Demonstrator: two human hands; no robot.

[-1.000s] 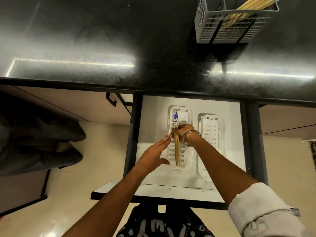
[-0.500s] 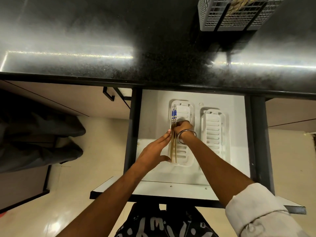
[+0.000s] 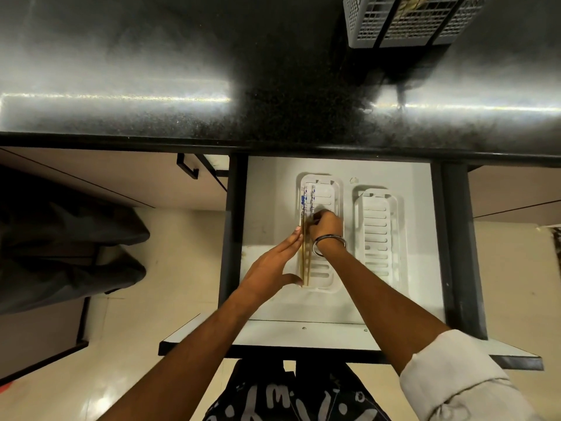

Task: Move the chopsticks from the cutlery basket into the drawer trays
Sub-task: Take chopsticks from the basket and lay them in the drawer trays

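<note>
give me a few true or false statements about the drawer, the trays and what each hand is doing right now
1. The chopsticks lie in the left tray. True.
2. The right tray holds chopsticks too. False: nothing shows in it.
3. The right hand has its fingers curled on the chopsticks. True.
4. The left hand is a fist gripping the drawer front. False: its fingers are straight, against the left tray's edge beside the chopsticks.
5. The cutlery basket sits inside the drawer. False: it stands on the dark counter beyond it.
</note>
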